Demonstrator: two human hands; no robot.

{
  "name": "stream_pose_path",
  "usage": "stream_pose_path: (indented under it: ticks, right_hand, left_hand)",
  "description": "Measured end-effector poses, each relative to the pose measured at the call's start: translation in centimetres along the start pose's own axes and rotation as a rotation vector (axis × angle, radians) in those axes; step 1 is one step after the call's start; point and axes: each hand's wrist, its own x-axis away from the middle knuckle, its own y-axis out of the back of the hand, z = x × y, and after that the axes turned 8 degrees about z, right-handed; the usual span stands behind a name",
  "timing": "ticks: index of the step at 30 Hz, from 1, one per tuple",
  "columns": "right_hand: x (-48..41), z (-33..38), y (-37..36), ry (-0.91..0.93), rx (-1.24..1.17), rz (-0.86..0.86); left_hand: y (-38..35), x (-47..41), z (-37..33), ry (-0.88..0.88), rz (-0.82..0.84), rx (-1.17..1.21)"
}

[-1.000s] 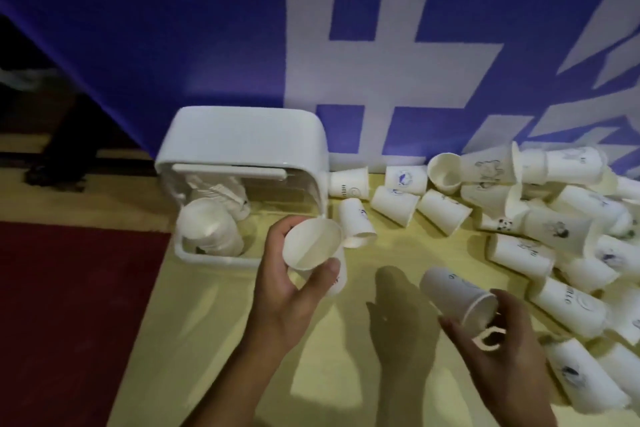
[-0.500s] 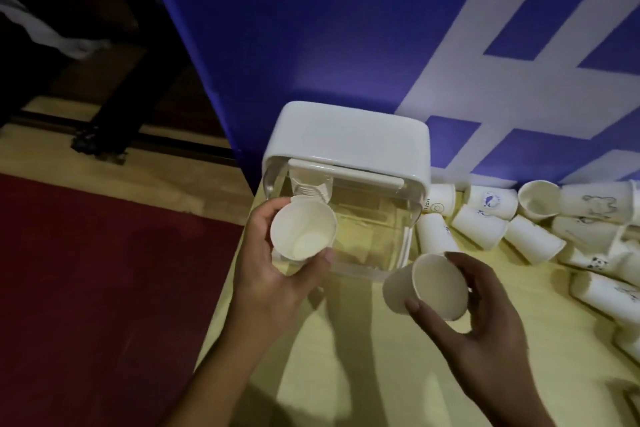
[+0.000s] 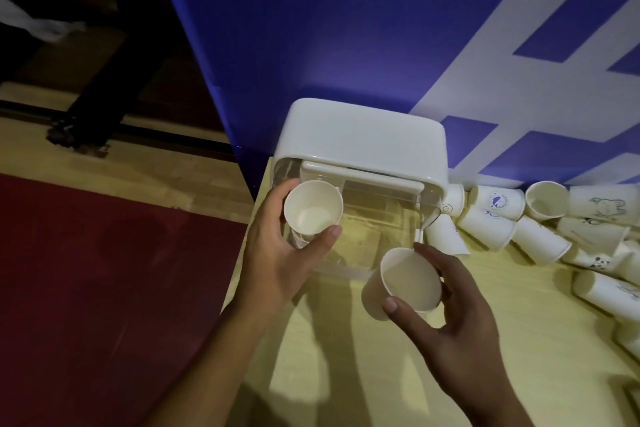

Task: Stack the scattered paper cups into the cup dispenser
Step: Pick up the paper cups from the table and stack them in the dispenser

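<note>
Holding one white paper cup [image 3: 313,208] each, both bare hands work at the near side of a single cup dispenser [image 3: 360,146], a box with a rounded white plastic top and clear walls that stands on the pale yellow tabletop [image 3: 346,357] against a blue wall with broad white stripes [image 3: 346,28]. Two cups are in hand. About a dozen more white paper cups with small printed designs [image 3: 495,201] lie tumbled on their sides in a heap to the right of the dispenser, some touching it and running out of view at the right edge, so an exact count cannot be given.

The left hand [image 3: 277,253] comes up from the lower middle, forearm angled towards the dispenser, with fingers curled around the far side of its cup and the thumb pressed on the near rim. That cup's mouth faces the camera, and it sits in front of the dispenser's left clear wall; whether it is nested in others there cannot be told.

The right hand [image 3: 446,319] cradles a second white paper cup [image 3: 403,282] just in front of the dispenser's near right corner, thumb under the rim, fingers wrapped behind, mouth tilted up and to the right.

A dark red floor mat [image 3: 104,288] lies beside the table on the left.
</note>
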Motion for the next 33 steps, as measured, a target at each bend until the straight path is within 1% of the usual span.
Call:
stream_pose_path:
  ticks: [7,12,17,19,21,26,30,33]
  right_hand:
    - [-0.8,0.3,-0.8,-0.01,-0.018,-0.021]
    - [-1.9,1.0,-1.1,0.028,-0.023,-0.034]
    - [-3.6,2.8,-2.0,0.107,-0.028,-0.074]
    - [-4.5,3.7,-2.7,0.161,-0.008,-0.091]
    - [-5.4,4.2,-3.6,0.198,0.011,-0.101]
    - [-6.9,4.4,-6.4,0.231,0.06,-0.078]
    - [-7.3,4.1,-7.9,0.281,0.073,-0.044]
    - [-7.3,3.1,-8.7,0.259,0.104,-0.033]
  left_hand:
    - [-0.1,-1.0,1.6,0.083,0.062,-0.186]
    - [0.0,-1.0,2.5,0.17,0.107,-0.16]
    - [0.2,-1.1,2.5,0.186,0.151,-0.131]
    - [0.6,-0.8,2.5,0.188,0.173,-0.097]
    - [1.1,-0.4,2.6,0.159,0.161,-0.027]
    - [2.1,0.7,0.6,0.086,0.015,0.191]
    - [1.8,0.5,-0.6,0.037,0.007,0.234]
    - [1.4,0.2,-0.7,0.047,0.022,0.253]
